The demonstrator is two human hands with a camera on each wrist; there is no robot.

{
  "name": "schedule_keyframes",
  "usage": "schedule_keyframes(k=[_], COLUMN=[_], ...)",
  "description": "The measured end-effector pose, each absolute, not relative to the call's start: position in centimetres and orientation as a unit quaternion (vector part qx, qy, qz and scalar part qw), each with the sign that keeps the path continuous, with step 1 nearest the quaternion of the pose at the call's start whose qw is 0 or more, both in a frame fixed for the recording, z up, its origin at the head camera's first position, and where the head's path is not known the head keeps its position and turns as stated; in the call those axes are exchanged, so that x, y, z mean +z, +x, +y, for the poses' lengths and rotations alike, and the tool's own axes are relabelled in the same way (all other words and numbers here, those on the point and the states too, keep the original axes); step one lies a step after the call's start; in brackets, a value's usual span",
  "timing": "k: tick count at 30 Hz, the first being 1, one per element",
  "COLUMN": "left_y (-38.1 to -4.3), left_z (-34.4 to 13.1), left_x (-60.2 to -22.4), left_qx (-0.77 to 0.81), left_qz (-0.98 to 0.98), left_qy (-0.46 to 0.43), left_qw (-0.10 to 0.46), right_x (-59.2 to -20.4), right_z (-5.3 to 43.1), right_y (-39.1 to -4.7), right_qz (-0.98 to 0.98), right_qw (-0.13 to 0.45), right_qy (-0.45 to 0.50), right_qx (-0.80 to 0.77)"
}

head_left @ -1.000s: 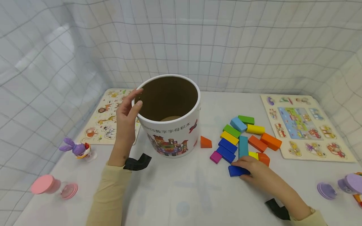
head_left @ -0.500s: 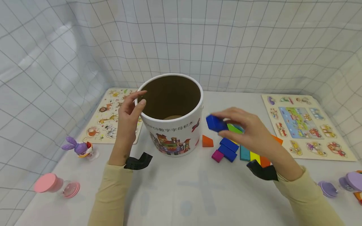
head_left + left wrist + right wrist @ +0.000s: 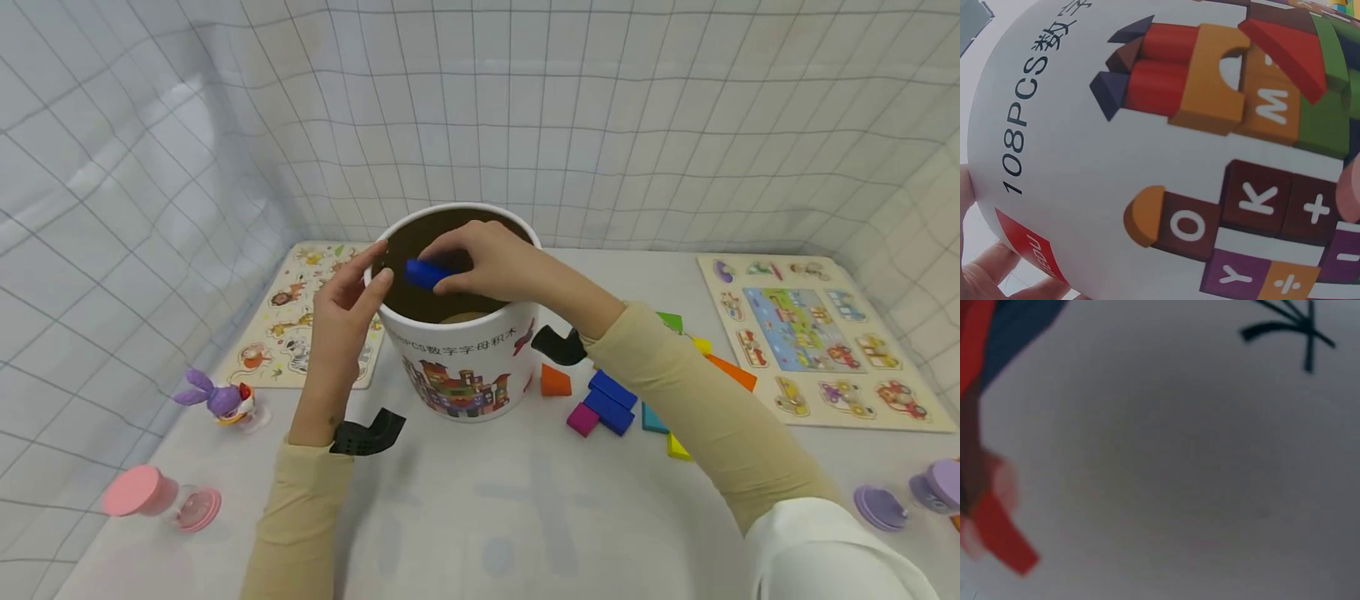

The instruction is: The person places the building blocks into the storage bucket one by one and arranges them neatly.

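A large white bucket (image 3: 457,360), printed with toy blocks and lettering, stands upright on the table. My left hand (image 3: 337,321) holds its left rim, thumb and fingertips at the edge. The left wrist view shows fingers (image 3: 988,275) by the printed wall. My right hand (image 3: 498,265) pinches a blue block (image 3: 423,275) between thumb and fingers, inside the bucket's mouth. Part of the bucket's bottom shows below it. The right wrist view holds only a dim, blurred close-up of the bucket wall (image 3: 1166,456).
Right of the bucket lie an orange block (image 3: 555,381), a magenta block (image 3: 582,419), blue blocks (image 3: 610,404) and others partly hidden by my right sleeve. Puzzle boards (image 3: 802,329) flank the scene. A purple rabbit toy (image 3: 221,400) and pink containers (image 3: 142,490) sit left.
My right hand picked up the blue block from the pile, lifted it, and carried it left into the bucket's mouth. My left hand stays at the rim.
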State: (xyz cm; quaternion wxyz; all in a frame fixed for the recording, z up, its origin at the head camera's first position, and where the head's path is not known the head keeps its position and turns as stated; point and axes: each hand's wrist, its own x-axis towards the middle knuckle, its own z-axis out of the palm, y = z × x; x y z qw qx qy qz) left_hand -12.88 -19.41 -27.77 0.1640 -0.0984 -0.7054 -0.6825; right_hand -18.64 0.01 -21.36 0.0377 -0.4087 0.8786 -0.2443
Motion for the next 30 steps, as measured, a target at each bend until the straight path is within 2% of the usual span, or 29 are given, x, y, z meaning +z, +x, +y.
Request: schedule_keyframes(k=[7,12,14,17,22,27,30], left_y=[-12.9,-12.8,-12.8,-12.7,-12.6,-12.6,-12.7], left_z=[-19.4,-19.4,-19.4,-19.4,-19.4,-19.3,-19.2], left_x=[-27.6,-27.5,-27.5,-27.4,-27.2,-27.0,-27.0], left_qx=[-0.690,-0.692,-0.690,-0.687,-0.685,-0.682,-0.681], left_qz=[-0.698,-0.696,-0.698,-0.701,-0.705,-0.707,-0.708], left_qy=[-0.096,-0.099,-0.100,-0.102,-0.096,-0.095,-0.095], left_qw=[0.164,0.165,0.163,0.161,0.160,0.160,0.163], right_x=[-21.2,-21.1,-21.1,-21.1,-21.1,-23.3,-26.2], right_z=[-1.2,-1.6,-1.6,-1.3,0.8,6.6,10.9], right_y=[-19.6,-19.6,-19.6,-19.5,-17.9,-14.2,-12.4], right_qz=[0.866,0.857,0.853,0.848,0.815,0.750,0.772], right_qw=[0.126,0.165,0.165,0.125,0.012,-0.072,-0.074], right_qy=[-0.432,-0.431,-0.432,-0.434,-0.402,-0.335,-0.259], right_qx=[-0.219,-0.230,-0.242,-0.278,-0.417,-0.566,-0.576])
